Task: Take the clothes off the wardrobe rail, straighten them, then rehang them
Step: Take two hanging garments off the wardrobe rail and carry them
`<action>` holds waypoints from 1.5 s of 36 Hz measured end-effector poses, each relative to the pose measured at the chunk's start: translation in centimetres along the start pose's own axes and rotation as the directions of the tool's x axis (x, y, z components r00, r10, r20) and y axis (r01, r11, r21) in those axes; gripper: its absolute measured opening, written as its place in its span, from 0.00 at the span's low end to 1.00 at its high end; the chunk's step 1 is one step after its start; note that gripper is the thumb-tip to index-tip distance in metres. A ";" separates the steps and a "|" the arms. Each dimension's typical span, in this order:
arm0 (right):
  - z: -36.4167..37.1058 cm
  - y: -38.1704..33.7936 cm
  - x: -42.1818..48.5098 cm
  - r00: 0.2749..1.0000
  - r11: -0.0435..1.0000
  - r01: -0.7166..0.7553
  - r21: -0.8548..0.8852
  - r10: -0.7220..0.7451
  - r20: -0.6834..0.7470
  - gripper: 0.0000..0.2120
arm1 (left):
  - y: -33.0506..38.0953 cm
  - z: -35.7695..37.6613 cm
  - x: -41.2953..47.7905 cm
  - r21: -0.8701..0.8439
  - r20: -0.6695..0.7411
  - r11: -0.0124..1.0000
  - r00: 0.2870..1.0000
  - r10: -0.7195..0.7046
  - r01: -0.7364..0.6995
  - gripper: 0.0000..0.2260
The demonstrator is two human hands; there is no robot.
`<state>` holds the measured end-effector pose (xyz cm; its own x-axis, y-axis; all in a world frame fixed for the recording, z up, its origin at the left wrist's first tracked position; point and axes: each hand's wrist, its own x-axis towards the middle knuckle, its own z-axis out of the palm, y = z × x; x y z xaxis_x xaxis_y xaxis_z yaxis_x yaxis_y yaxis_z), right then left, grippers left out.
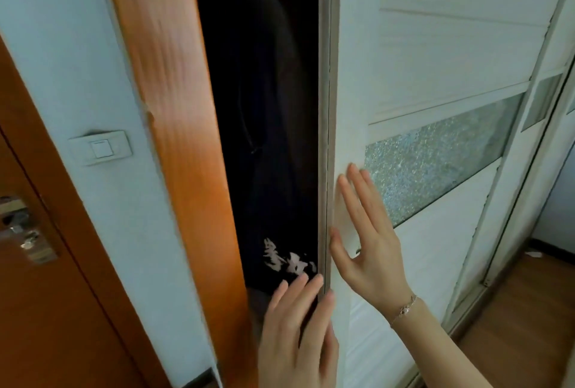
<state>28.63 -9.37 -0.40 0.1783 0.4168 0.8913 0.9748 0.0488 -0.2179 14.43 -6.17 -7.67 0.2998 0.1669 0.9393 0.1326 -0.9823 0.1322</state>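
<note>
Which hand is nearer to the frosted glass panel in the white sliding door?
The right hand. It lies flat on the white sliding door, fingertips just left of the frosted glass panel. The left hand is lower, at the door's edge by the dark opening, farther from the glass.

white door, dark clothes, orange wood

white sliding door (pixel 435 54) fills the right of the frame, with a speckled, frosted silver-grey glass band (pixel 441 169) across it. centre gap is near black: dark clothes (pixel 255 92), white print (pixel 286 258) low down. glossy orange wood panel (pixel 174 92) left of it, then a pale wall with a white switch (pixel 101 148).
</note>
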 end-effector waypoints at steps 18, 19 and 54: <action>-5.1 17.3 2.6 0.994 0.999 -0.006 -0.037 0.010 0.105 0.36 | 1.8 22.9 7.5 -0.433 0.400 0.604 0.743 -0.536 0.669 0.24; -5.5 18.4 2.8 0.993 0.999 -0.006 -0.038 0.010 0.116 0.36 | 2.0 23.9 7.8 -0.443 0.402 0.589 0.737 -0.544 0.676 0.24; -11.9 45.7 5.4 0.962 0.958 -0.268 -0.106 0.272 0.019 0.38 | 7.6 51.9 16.7 -0.513 0.526 0.542 0.743 -0.414 0.666 0.25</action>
<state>75.77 -15.70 -0.76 0.4338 0.4316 0.7909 0.8997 -0.1611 -0.4056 69.44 -6.45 -7.44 0.6650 0.5752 0.4763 -0.2133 -0.4649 0.8593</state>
